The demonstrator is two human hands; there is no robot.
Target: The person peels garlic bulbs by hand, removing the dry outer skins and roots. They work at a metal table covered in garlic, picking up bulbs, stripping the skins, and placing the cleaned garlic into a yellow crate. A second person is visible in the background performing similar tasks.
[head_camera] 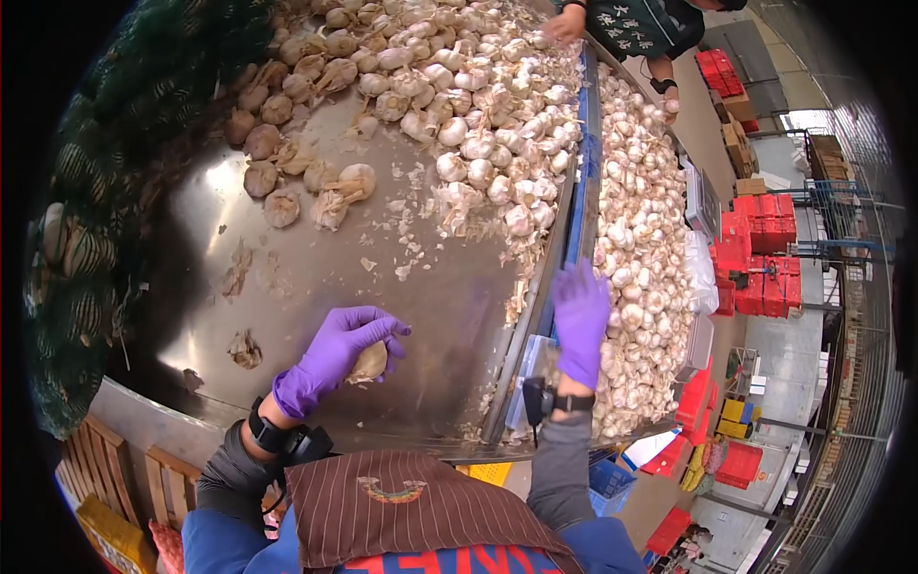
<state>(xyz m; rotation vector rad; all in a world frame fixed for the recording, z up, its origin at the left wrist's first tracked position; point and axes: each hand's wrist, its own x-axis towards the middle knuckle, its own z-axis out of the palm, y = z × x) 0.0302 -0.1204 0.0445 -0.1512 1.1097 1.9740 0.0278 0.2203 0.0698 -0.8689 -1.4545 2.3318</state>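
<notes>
My left hand (343,351), in a purple glove, holds a garlic bulb (369,362) over the near part of a metal worktable (430,301). My right hand (581,316), gloved the same way, is slightly blurred. Its back faces me and its fingers stretch forward over the blue divider rail (589,165) and the edge of a pile of pale garlic bulbs (635,237). I see nothing held in it, though its palm is hidden. Beyond my hands, a heap of garlic bulbs with dry skins (466,107) covers the table's far part.
Green mesh sacks of garlic (86,244) line the left side. Beside my right wrist sits a clear plastic container (529,380). Across the table, another person's hand (565,25) reaches to the heap; their other hand (670,104) holds a bulb. Red crates (764,222) stand to the right.
</notes>
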